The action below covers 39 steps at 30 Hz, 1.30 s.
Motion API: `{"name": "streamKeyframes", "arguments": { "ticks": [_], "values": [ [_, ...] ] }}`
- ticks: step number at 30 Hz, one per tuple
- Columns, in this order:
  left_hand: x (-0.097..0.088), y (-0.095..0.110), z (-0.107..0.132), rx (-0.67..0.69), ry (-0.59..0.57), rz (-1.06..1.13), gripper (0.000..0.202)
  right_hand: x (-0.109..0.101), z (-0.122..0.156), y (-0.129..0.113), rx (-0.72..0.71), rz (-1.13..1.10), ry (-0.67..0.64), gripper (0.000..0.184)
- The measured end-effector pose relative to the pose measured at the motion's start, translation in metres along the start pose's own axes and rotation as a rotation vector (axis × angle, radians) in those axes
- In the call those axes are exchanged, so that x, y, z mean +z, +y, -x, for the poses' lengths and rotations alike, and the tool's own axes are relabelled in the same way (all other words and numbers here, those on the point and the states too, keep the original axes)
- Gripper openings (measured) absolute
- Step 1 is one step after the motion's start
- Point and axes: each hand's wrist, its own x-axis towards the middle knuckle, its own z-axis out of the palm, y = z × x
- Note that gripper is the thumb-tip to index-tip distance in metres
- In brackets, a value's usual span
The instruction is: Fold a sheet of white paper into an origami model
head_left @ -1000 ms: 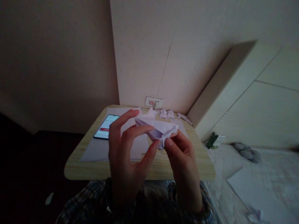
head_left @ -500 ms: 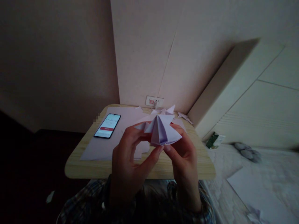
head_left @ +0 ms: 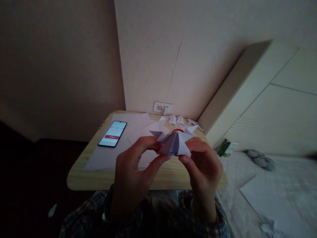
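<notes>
A white origami figure is held up over the near part of the small wooden table. It has a ridged middle and pointed flaps sticking out to both sides. My left hand pinches its left side between thumb and fingers. On the other side, my right hand grips it the same way, with the thumb at the lower edge. The fingertips behind the paper are hidden. Just beyond the figure shows part of a red ring-shaped thing, partly covered.
A lit phone lies on white paper sheets at the table's left. Several small folded paper pieces stand along the back edge, under a wall socket. To the right, a bed holds a paper sheet and a green-and-white box.
Both hands have spread slightly apart and the origami figure has turned and opened wider, its right flap now pointing up. The folded pieces and red ring behind it show more.
</notes>
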Motion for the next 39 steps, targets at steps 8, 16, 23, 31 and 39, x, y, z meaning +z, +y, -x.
{"name": "streamKeyframes", "arguments": {
  "ticks": [8,16,23,31,39],
  "values": [
    [0.0,0.005,-0.006,-0.148,-0.015,0.165,0.029,0.0,0.002,-0.001,-0.015,0.031,0.03,0.027],
    [0.007,0.017,-0.01,-0.215,0.048,0.347,0.047,0.002,0.004,-0.002,-0.043,0.075,0.095,0.034],
    [0.007,0.017,-0.01,-0.184,0.046,0.331,0.034,-0.002,0.002,-0.004,0.067,0.068,-0.012,0.015],
    [0.009,0.013,-0.015,-0.177,0.021,0.275,0.033,0.009,0.001,-0.005,0.239,-0.063,0.081,0.01],
    [0.011,0.015,-0.012,-0.077,0.053,0.044,0.022,0.008,0.0,-0.005,0.159,0.079,0.2,0.007]
  ]
}}
